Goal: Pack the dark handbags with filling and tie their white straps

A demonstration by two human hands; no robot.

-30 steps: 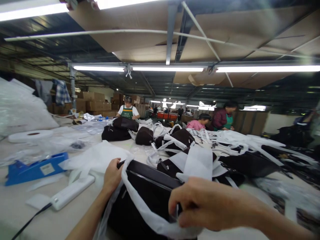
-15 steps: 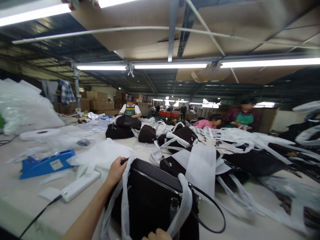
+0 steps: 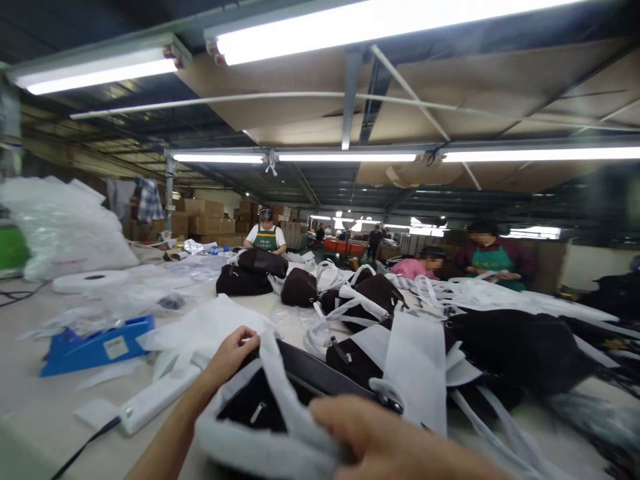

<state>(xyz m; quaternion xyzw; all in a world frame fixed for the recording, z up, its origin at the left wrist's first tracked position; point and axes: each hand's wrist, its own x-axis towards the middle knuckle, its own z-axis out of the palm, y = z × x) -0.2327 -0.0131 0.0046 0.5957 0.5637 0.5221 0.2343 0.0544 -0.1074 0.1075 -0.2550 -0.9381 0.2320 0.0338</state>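
Note:
A black handbag [image 3: 320,370] lies in front of me at the table's near edge, with its zip pull showing. Its handles are wrapped in white padding; one wrapped handle [image 3: 260,443] loops across the bag's front. At the bag's far left corner, my left hand [image 3: 234,357] is closed on its edge. My right hand [image 3: 370,427], a little blurred, is closed on the wrapped handle over the bag's right part. That hand and forearm hide the bag's lower right side.
To the left are a blue tape dispenser [image 3: 100,343], a white corded device [image 3: 157,400] and white sheeting [image 3: 210,317]. More black bags [image 3: 300,287] with white-wrapped straps lie ahead and right. People in green aprons [image 3: 265,237] work across the table.
My right hand has come up from the bottom edge with the wrapped handle. The bag sits lower and more tilted. My left hand stays at the corner; the view has tipped upward.

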